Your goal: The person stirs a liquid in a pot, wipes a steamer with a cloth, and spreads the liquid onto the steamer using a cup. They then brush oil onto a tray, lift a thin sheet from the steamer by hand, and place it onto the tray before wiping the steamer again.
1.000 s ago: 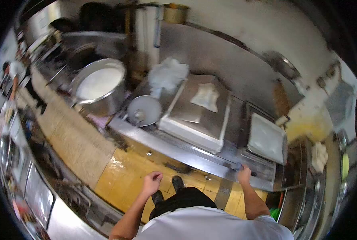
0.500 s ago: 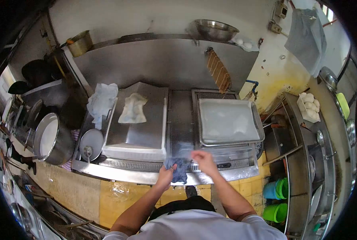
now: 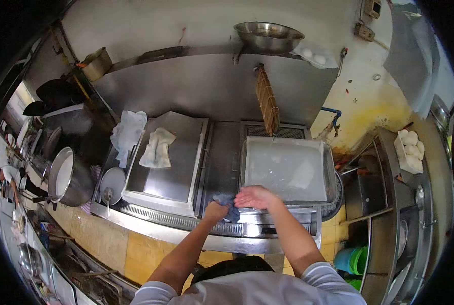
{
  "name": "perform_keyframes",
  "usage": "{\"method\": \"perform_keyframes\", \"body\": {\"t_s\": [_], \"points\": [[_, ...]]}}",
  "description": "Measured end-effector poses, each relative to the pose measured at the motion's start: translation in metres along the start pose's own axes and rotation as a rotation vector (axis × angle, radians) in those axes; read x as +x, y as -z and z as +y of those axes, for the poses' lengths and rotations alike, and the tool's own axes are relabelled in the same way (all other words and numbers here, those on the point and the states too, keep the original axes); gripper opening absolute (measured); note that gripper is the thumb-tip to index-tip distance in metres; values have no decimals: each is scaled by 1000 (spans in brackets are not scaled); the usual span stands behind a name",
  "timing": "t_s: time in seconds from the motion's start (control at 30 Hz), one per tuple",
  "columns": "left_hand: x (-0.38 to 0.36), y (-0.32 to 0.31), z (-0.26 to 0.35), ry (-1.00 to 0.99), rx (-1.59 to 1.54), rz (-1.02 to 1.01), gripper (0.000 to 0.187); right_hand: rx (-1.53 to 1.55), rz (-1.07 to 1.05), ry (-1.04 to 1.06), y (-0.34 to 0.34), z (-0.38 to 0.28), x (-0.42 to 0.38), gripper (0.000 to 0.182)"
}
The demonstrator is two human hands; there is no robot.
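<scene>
My left hand (image 3: 216,210) is closed on a crumpled blue-grey cloth (image 3: 229,207) above the front of the steel counter. Just right of the cloth, my right hand (image 3: 254,197) is spread, palm showing, with nothing in it. It lies in front of a tray (image 3: 287,169) covered by a pale translucent sheet. On the left, a folded whitish cloth (image 3: 158,148) rests on a flat steel cover (image 3: 171,173).
A pale cloth (image 3: 128,133) and a round lid (image 3: 113,184) lie left of the cover, beside a large pot (image 3: 69,178). A rolled slatted mat (image 3: 266,101) hangs behind the tray. A steel bowl (image 3: 269,36) stands on the shelf. White items fill a container (image 3: 410,151) at right.
My right hand has opened from curled fingers to a spread palm. My left hand and the cloth have moved up slightly in view. The camera view has shifted.
</scene>
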State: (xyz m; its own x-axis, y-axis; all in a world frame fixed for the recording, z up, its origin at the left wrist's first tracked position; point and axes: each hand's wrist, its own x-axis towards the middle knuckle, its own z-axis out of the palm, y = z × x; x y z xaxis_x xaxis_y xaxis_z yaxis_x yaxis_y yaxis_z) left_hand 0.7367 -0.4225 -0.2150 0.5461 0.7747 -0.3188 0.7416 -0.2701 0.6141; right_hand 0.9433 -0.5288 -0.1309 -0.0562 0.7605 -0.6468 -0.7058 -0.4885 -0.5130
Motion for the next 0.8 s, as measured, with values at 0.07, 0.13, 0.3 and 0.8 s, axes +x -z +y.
{"method": "perform_keyframes", "body": {"t_s": [0.07, 0.13, 0.3, 0.8], "points": [[2, 10, 16, -199, 323, -30, 47, -132, -41, 63, -22, 3, -4, 32], [9, 17, 21, -257, 223, -142, 44, -309, 54, 212, -26, 8, -1, 32], [15, 15, 18, -33, -693, -48, 34, -639, 456, 116, 77, 6, 39, 26], [-38, 52, 32, 28, -845, -172, 31, -732, 381, 206, 44, 5, 1, 13]]}}
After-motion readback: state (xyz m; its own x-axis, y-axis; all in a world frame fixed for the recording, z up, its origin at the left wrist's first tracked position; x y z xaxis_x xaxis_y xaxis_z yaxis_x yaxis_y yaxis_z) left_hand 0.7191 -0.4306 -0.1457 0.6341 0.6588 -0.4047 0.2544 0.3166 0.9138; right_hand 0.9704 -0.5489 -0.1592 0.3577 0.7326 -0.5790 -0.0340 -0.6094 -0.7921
